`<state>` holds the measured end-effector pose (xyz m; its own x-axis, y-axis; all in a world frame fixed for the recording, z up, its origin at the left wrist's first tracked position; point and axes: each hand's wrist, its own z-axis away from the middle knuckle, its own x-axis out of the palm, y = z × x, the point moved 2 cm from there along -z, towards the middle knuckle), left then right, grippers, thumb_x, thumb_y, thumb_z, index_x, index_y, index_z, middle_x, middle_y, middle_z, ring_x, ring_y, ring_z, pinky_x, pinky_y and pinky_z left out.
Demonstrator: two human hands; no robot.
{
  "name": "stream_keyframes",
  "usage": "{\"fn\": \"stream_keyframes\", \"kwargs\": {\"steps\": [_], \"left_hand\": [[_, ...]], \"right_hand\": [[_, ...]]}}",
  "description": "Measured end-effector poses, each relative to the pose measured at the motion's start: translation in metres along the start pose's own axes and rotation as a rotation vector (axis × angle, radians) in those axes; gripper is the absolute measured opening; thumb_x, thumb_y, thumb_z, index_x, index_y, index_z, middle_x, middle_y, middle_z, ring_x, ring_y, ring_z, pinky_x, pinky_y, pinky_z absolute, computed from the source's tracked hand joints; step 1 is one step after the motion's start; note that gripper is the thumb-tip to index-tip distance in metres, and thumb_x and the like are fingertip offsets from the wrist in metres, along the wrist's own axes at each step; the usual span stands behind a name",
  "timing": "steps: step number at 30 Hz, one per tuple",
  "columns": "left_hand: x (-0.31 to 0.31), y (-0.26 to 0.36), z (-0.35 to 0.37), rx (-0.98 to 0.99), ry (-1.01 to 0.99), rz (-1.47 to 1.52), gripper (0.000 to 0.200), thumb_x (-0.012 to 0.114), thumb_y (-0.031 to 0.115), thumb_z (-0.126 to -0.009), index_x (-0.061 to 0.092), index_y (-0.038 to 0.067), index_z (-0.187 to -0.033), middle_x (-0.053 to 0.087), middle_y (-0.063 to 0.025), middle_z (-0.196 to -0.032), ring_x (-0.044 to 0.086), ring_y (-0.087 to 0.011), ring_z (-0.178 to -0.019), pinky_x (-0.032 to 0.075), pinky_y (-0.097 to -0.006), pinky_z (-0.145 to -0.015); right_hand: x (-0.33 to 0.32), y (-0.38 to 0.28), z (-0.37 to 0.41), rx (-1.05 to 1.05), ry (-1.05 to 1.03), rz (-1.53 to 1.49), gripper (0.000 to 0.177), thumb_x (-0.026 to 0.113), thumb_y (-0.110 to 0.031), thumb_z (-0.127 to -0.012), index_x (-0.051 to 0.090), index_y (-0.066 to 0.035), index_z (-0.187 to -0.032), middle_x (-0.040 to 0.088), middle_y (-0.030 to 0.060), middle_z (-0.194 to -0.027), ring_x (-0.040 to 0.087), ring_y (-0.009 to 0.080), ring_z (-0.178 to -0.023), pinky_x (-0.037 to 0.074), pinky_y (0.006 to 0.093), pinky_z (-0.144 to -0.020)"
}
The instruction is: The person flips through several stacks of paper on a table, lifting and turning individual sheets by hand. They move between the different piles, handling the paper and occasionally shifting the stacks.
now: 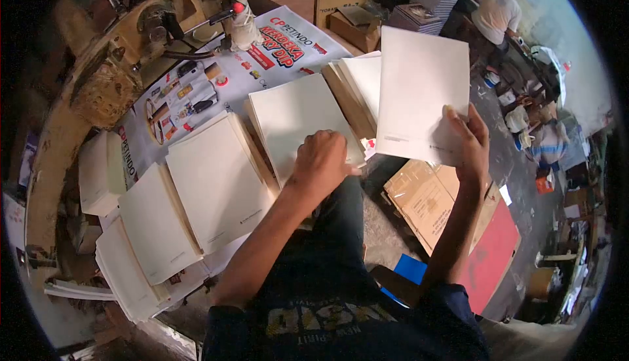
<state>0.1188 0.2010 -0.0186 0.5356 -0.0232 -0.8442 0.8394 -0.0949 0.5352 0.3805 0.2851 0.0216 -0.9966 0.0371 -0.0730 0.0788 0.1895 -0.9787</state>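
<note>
My right hand (469,139) is closed on white sheets of paper (424,89), its thumb across the front near the lower right corner. They are raised at the right, with small print along the bottom. My left hand (321,161) has its fingers curled over the lower right part of a middle paper stack (298,109); I cannot tell whether it pinches a sheet. Left of it lies another paper stack (219,177), followed by a further stack (160,223) and a lowest stack (128,272). Partly behind the raised sheets is one more stack (360,82).
A printed banner (242,59) lies under the stacks, beside a heavy metal machine (108,92). Cardboard boxes (344,4) stand at the back. A brown package (422,197) and a red board (491,256) lie at the right. Another person (496,12) works far off.
</note>
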Motion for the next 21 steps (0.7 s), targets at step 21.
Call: {"fn": "stream_keyframes", "kwargs": {"steps": [21], "left_hand": [[-0.05, -0.052, 0.167, -0.259, 0.156, -0.256, 0.061, 0.079, 0.026, -0.07, 0.049, 0.005, -0.119, 0.046, -0.0122, -0.118, 0.047, -0.032, -0.11, 0.042, -0.0452, -0.092]], "right_hand": [[0.142, 0.036, 0.025, 0.425, -0.322, 0.172, 0.084, 0.07, -0.052, -0.078, 0.046, 0.005, -0.134, 0.053, 0.0196, -0.13, 0.05, 0.0263, -0.12, 0.037, 0.0344, -0.102]]}}
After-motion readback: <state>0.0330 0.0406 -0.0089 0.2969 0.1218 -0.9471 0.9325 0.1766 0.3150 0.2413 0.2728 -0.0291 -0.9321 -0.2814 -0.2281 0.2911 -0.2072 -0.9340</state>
